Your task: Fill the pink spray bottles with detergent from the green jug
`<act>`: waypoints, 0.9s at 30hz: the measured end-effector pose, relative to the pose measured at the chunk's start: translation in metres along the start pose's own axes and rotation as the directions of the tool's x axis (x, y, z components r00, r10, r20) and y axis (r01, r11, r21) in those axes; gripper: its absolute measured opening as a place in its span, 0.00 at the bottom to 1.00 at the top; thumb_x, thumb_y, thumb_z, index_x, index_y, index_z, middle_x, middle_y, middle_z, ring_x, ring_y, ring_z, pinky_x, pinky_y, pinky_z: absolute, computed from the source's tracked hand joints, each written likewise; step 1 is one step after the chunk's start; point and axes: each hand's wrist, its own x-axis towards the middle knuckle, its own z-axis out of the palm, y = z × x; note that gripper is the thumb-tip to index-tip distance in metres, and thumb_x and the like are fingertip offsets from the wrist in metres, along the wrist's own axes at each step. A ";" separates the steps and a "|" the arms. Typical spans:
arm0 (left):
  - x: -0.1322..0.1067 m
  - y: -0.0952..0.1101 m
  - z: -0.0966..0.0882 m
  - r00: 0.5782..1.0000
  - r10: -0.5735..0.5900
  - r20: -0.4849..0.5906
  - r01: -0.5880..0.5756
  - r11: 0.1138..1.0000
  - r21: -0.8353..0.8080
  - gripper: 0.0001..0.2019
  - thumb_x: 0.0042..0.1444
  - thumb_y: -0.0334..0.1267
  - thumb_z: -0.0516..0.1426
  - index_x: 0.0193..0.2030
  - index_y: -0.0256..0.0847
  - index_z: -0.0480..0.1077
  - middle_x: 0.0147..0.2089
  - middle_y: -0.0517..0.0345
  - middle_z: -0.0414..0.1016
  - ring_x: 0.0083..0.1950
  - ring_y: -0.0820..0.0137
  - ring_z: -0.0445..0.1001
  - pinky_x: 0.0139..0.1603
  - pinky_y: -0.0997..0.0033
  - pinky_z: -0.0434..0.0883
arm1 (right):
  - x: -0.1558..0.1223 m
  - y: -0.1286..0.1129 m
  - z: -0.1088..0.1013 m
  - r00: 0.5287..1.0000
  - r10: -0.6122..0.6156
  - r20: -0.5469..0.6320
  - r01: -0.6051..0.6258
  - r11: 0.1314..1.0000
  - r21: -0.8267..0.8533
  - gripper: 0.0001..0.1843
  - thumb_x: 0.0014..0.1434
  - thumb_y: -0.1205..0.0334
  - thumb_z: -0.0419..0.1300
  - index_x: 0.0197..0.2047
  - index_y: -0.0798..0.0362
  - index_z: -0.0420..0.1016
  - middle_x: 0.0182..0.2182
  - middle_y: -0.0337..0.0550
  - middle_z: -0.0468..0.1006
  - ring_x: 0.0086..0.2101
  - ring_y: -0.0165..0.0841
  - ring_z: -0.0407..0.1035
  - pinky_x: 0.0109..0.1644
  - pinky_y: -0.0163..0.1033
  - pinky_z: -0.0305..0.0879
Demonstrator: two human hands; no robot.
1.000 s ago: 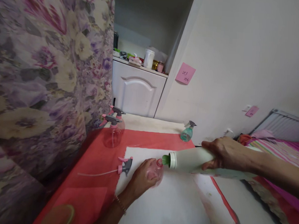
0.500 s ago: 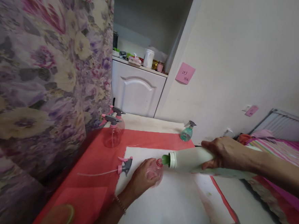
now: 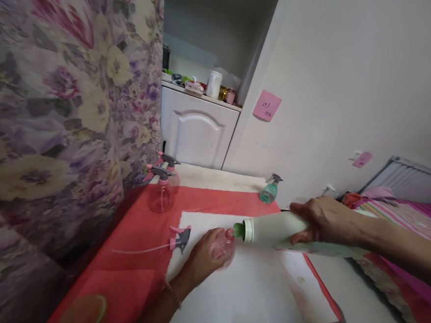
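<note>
the person's left hand (image 3: 205,253) is wrapped around the clear pink bottle (image 3: 223,250), which is above or on the white cloth (image 3: 245,296), its neck bare; the right hand (image 3: 310,221) grips the large pale green bottle (image 3: 270,229) around its body, tipped nearly level, the green piece (image 3: 238,230) at its mouth right by the pink neck, though whether they touch is hard to tell. the pink bottle looks like thin, light plastic, likely to give if squeezed and slick when wet, so a gentle hold on its round body seems best. the big bottle is probably stiffer and heavier, best held near its middle. a sprayer head (image 3: 181,241) lies near the left hand.
</note>
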 end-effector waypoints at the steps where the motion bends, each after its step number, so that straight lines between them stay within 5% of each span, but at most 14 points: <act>1: 0.000 -0.001 0.000 1.000 0.002 0.000 -0.002 1.000 -0.001 0.27 0.46 0.30 0.60 0.56 0.45 0.66 0.58 0.50 0.72 0.60 0.60 0.70 0.64 0.55 0.65 | 0.000 0.000 0.000 1.000 0.000 0.000 0.000 1.000 -0.002 0.29 0.55 0.30 0.54 0.34 0.51 0.70 0.22 0.46 0.78 0.22 0.39 0.72 0.25 0.37 0.48; 9: 0.000 -0.003 -0.001 1.000 -0.013 0.028 0.014 0.998 -0.066 0.28 0.47 0.32 0.60 0.58 0.45 0.65 0.59 0.49 0.71 0.61 0.59 0.69 0.64 0.54 0.65 | -0.005 0.005 0.011 0.999 0.034 -0.016 -0.033 0.998 0.044 0.29 0.54 0.30 0.55 0.32 0.51 0.70 0.19 0.43 0.74 0.19 0.35 0.67 0.24 0.37 0.45; 17: 0.001 -0.008 -0.007 0.996 -0.005 0.094 0.018 0.991 -0.133 0.27 0.52 0.37 0.60 0.61 0.45 0.64 0.63 0.50 0.69 0.64 0.58 0.67 0.65 0.56 0.64 | -0.018 0.009 0.055 0.985 0.172 -0.028 -0.155 0.937 0.314 0.25 0.53 0.35 0.60 0.33 0.50 0.71 0.23 0.39 0.74 0.22 0.33 0.67 0.25 0.36 0.51; 22: 0.000 -0.010 -0.015 0.993 0.010 0.120 -0.004 0.999 -0.053 0.27 0.58 0.46 0.56 0.64 0.44 0.62 0.67 0.49 0.65 0.68 0.57 0.62 0.69 0.53 0.58 | -0.029 0.014 0.090 0.930 0.367 0.029 -0.274 0.638 0.720 0.20 0.52 0.41 0.64 0.36 0.50 0.73 0.27 0.38 0.77 0.25 0.32 0.69 0.24 0.33 0.57; 25: 0.000 -0.009 -0.017 0.993 -0.023 0.113 0.024 1.000 -0.011 0.28 0.59 0.50 0.53 0.64 0.41 0.62 0.69 0.46 0.62 0.69 0.56 0.60 0.71 0.53 0.55 | -0.035 0.020 0.113 0.846 0.529 0.062 -0.324 0.418 0.849 0.21 0.53 0.40 0.62 0.34 0.51 0.71 0.18 0.31 0.69 0.16 0.27 0.58 0.19 0.32 0.49; 27: 0.001 -0.009 -0.018 0.993 -0.038 0.111 0.038 0.999 0.004 0.28 0.59 0.51 0.53 0.63 0.40 0.63 0.69 0.46 0.63 0.69 0.56 0.60 0.70 0.54 0.57 | -0.037 0.022 0.126 0.779 0.627 0.016 -0.298 0.348 0.889 0.21 0.52 0.41 0.63 0.32 0.51 0.70 0.14 0.28 0.63 0.15 0.26 0.55 0.21 0.32 0.49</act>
